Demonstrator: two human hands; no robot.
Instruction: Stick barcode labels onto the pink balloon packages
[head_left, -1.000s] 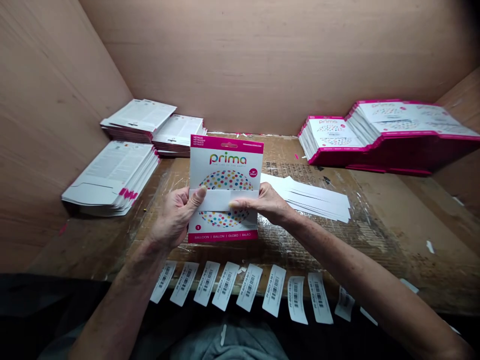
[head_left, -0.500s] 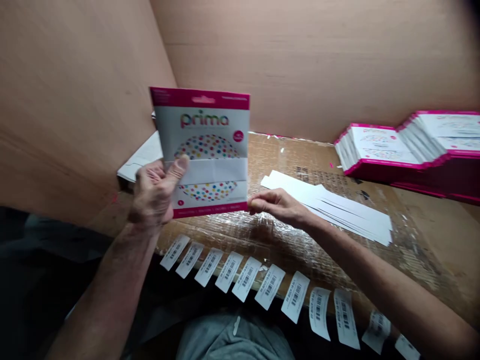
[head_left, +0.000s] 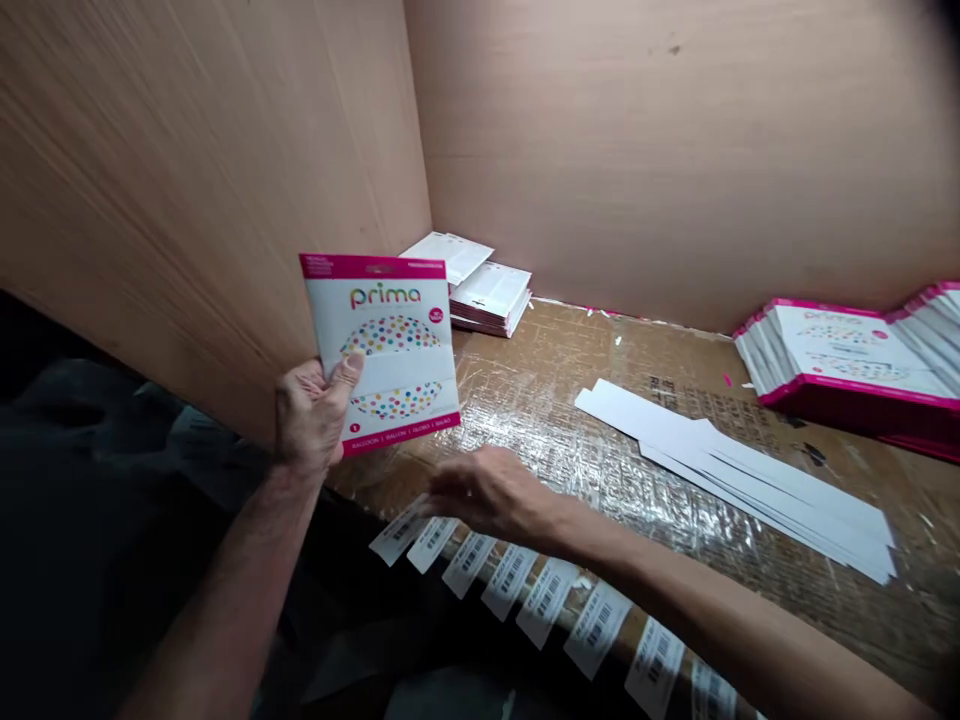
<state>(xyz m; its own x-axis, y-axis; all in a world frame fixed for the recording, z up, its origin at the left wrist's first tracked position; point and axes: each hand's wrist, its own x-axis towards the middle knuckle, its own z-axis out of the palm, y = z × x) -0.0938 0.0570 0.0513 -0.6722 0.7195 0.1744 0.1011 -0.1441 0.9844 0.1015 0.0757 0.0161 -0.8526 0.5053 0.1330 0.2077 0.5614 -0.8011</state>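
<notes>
My left hand (head_left: pixel 311 415) grips a balloon packet (head_left: pixel 390 298) by its left edge, thumb on the front. The packet is white and magenta, marked "prima", with a dotted balloon picture. A white paper band (head_left: pixel 397 371) runs across its middle. My right hand (head_left: pixel 487 490) is at the table's front edge, over the leftmost barcode labels (head_left: pixel 469 562). Its fingers are curled and blurred, close to the top of the end label (head_left: pixel 397 532); whether they pinch it cannot be made out. Several such labels hang in a row along the edge.
White paper strips (head_left: pixel 750 480) lie in a loose pile on the tape-covered cardboard surface (head_left: pixel 540 390). Packets (head_left: pixel 491 290) are stacked in the back left corner. Another leaning row of packets (head_left: pixel 840 345) stands at the right. Wooden panels (head_left: pixel 637 150) enclose the back and left.
My right hand has left the packet's lower right corner and moved down and left to the labels. The left hand still holds the packet, now lower against the back. The view has shifted left.
</notes>
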